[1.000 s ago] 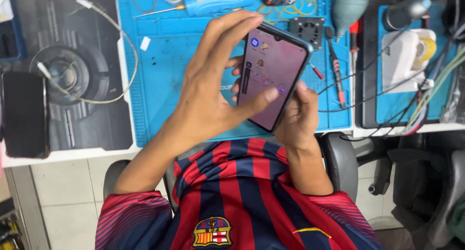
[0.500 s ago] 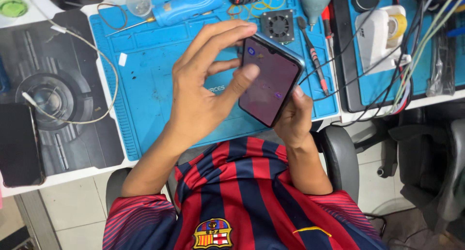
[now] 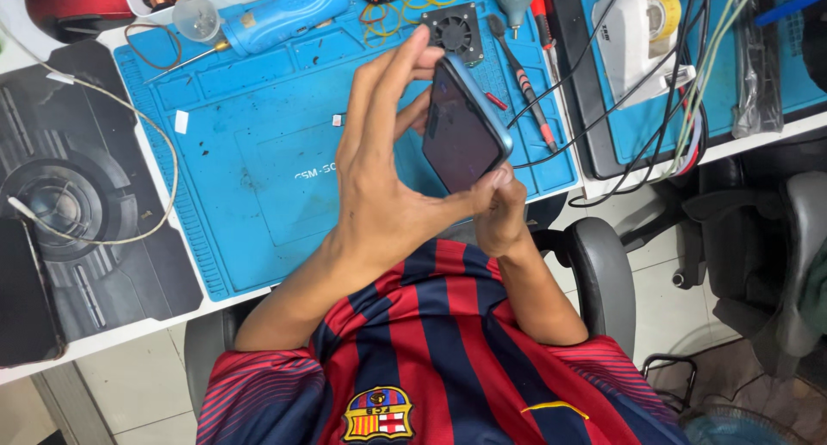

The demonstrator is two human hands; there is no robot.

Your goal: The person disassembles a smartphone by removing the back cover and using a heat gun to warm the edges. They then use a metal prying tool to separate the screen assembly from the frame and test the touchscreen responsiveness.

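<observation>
I hold a smartphone point(image 3: 461, 126) with a blue rim and a dark screen above the near edge of the blue work mat point(image 3: 258, 169), tilted so that its right edge shows. My left hand point(image 3: 388, 174) spans it, fingertips on the top end and thumb at the bottom end. Below the phone, my right hand point(image 3: 501, 214) grips the lower end from behind, and the phone and my left thumb partly hide it.
On the mat's far edge lie a small black fan point(image 3: 454, 31), screwdrivers point(image 3: 521, 66), yellow rubber bands and a blue tool point(image 3: 289, 14). A white tape dispenser point(image 3: 642, 31) and cables sit to the right. To the left is a black pad point(image 3: 77, 195) with a white cable and a dark phone point(image 3: 26, 290).
The phone's screen was lit and faced me; now it is dark and turned more edge-on. My left hand shifted from touching the screen to gripping both ends.
</observation>
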